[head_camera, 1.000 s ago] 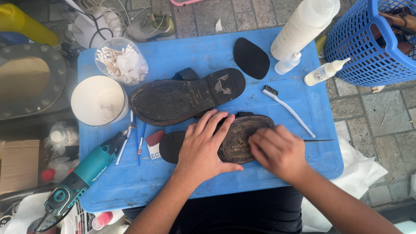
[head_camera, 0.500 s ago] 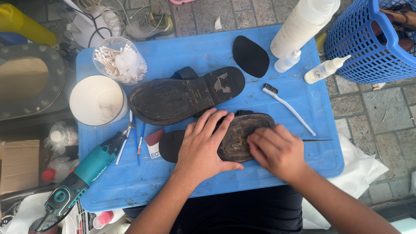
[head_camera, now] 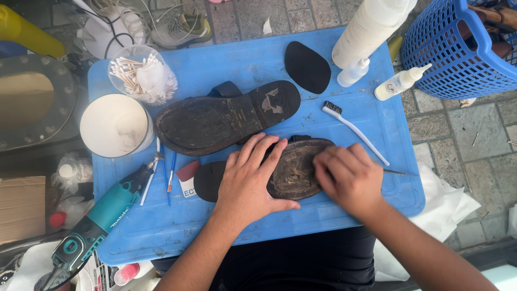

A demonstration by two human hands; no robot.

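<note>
Blue tabletop (head_camera: 377, 121): upturned sandal (head_camera: 293, 172) lies lengthwise left-right; left hand (head_camera: 250, 183) presses flat on it, right hand (head_camera: 347, 180) curled, rubbing its toe end

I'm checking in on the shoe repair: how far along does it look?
Done: both shoes lie sole-up on the blue tray. In hand: the left hand pins the near shoe flat while the right hand presses on its worn forepart. Left: the black rubber sole piece lies unattached, the far shoe looks untouched, and the white glue bottle is capped.
</note>
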